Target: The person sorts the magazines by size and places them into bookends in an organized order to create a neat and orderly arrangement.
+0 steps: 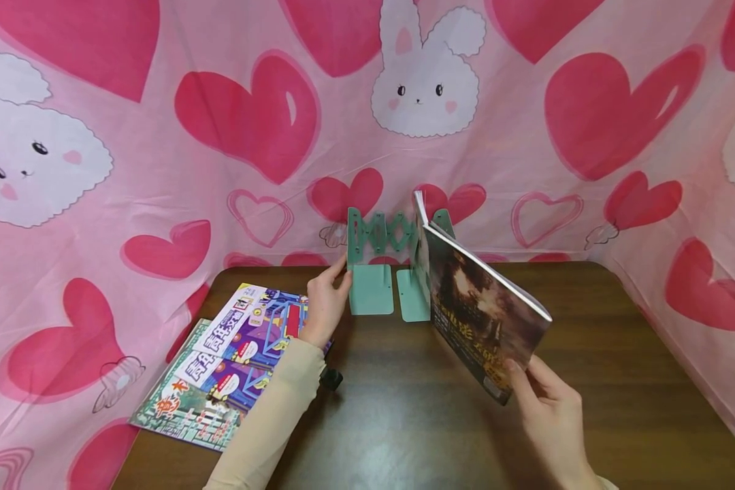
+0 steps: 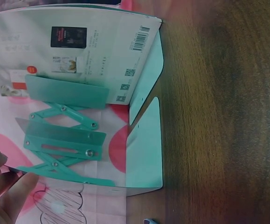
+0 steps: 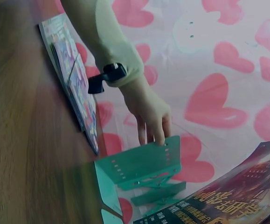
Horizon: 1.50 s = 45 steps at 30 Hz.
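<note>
A green expandable bookend (image 1: 373, 289) with folding crossbars stands at the back of the table. My left hand (image 1: 326, 299) is at its left end plate, pinching the plate's edge between thumb and fingers (image 2: 20, 196). My right hand (image 1: 551, 412) pinches a dark-covered magazine (image 1: 484, 313) by its near lower corner. That magazine is upright and tilted, its far end at the right part of the bookend. A pale back cover (image 2: 102, 42) with a barcode faces left there; whether it belongs to the same magazine I cannot tell.
Several magazines overlap in a pile on the left of the table, purple ones (image 1: 226, 340) above a green one (image 1: 177, 408). A pink cloth (image 1: 355, 150) with hearts and rabbits hangs behind the brown table (image 1: 404, 422). A black device (image 3: 107, 77) is strapped to the left wrist.
</note>
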### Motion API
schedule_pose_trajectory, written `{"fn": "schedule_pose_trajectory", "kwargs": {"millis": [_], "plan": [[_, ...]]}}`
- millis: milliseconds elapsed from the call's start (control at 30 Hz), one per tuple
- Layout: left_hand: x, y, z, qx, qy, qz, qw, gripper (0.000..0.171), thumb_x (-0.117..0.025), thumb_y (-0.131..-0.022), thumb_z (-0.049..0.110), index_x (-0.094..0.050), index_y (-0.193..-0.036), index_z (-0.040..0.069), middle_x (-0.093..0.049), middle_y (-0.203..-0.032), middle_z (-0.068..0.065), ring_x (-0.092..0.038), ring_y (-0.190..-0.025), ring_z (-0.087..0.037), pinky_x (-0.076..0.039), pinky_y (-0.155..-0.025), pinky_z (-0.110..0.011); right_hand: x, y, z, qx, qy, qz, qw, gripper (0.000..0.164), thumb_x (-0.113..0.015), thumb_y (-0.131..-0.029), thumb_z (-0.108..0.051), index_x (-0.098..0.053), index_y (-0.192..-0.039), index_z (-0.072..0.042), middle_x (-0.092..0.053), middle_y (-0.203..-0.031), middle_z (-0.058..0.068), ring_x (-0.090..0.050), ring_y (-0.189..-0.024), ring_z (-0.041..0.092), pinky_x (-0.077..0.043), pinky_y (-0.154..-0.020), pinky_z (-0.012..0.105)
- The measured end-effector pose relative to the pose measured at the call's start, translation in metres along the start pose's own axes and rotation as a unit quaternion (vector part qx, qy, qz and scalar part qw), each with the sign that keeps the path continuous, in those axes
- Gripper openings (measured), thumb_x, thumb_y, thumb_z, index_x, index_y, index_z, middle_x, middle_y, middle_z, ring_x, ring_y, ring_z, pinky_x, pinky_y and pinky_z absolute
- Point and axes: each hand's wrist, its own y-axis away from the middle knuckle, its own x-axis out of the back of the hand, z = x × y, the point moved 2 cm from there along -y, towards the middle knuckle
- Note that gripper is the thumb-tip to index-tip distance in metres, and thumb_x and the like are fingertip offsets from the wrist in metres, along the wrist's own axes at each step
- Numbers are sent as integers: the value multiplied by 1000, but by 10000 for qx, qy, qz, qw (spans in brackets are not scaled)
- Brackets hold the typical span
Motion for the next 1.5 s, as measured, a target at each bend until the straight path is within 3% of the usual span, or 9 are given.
{"fn": "schedule_pose_trajectory", "kwargs": {"millis": [333, 700, 833, 933, 1000, 1267, 1333, 1400, 1500], "plan": [[1, -1, -1, 11, 50, -19, 10000, 47, -69, -101, 12, -60, -147, 13, -65, -141, -9, -66, -125, -30, -56, -101, -44, -22, -5, -3, 349, -358, -336, 9982, 29, -64, -96, 11, -75, -121, 2, -76, -116, -10, -72, -100, 0, -55, -81, 12], [2, -1, -1, 1, -14, -62, 10000, 49, -69, -101, 10, -58, -148, 15, -61, -144, -13, -66, -125, -28, -58, -97, -43, -54, -13, -4, 522, -745, -355, 9952, 30, -64, -98, 9, -75, -124, -1, -75, -119, -4, -72, -103, 2, -56, -82, 14], [2, -2, -1, 32, -43, -55, 10000, 48, -69, -101, 11, -59, -148, 15, -62, -143, -10, -74, -95, -27, -59, -73, -28, -67, -17, 0, 546, -957, -354, 9933, 31, -64, -98, 8, -74, -127, -1, -75, -121, 6, -72, -104, 3, -57, -84, 15], [2, -3, -1, 85, -42, -98, 9999, 47, -69, -101, 13, -60, -148, 16, -64, -141, -9, -63, -72, -26, -41, -52, -28, -76, -19, 5, 554, -1038, -257, 9927, 33, -64, -98, 8, -74, -128, -2, -74, -122, 15, -72, -104, 2, -56, -85, 15], [2, -4, 0, 113, -67, -106, 9999, 47, -69, -101, 12, -60, -147, 16, -65, -140, -10, -59, -67, -25, -37, -51, -24, -82, -19, 9, 565, -1053, -190, 9927, 33, -64, -98, 7, -73, -128, -2, -73, -122, 18, -71, -104, 2, -56, -86, 15], [0, -4, 1, 117, -69, -65, 9999, 48, -71, -100, 10, -60, -147, 15, -66, -139, -11, -72, -88, -31, -41, -53, -21, -107, -28, 21, 739, -1263, -75, 9892, 34, -62, -100, 5, -72, -132, -3, -72, -126, 15, -69, -108, 3, -54, -89, 14], [0, -4, 0, 160, -41, -99, 9998, 48, -70, -100, 10, -60, -147, 13, -65, -139, -11, -72, -87, -33, -42, -52, -20, -113, -30, 24, 724, -1264, -27, 9893, 33, -63, -100, 4, -72, -132, -4, -72, -127, 14, -69, -107, 3, -54, -88, 13], [1, -3, 1, 246, 1, -159, 9996, 49, -70, -101, 11, -59, -148, 14, -65, -140, -11, -66, -72, -33, -40, -50, -21, -119, -32, 27, 696, -1275, 7, 9894, 32, -63, -101, 3, -72, -131, -3, -72, -126, 15, -68, -106, 3, -53, -87, 12], [1, -3, 2, 285, 48, -199, 9994, 50, -69, -101, 11, -58, -149, 17, -64, -142, -10, -73, -88, -30, -54, -61, -22, -125, -35, 13, 649, -1213, 110, 9904, 31, -62, -99, 8, -72, -128, 3, -73, -121, 21, -66, -97, 4, -52, -81, 9]]}}
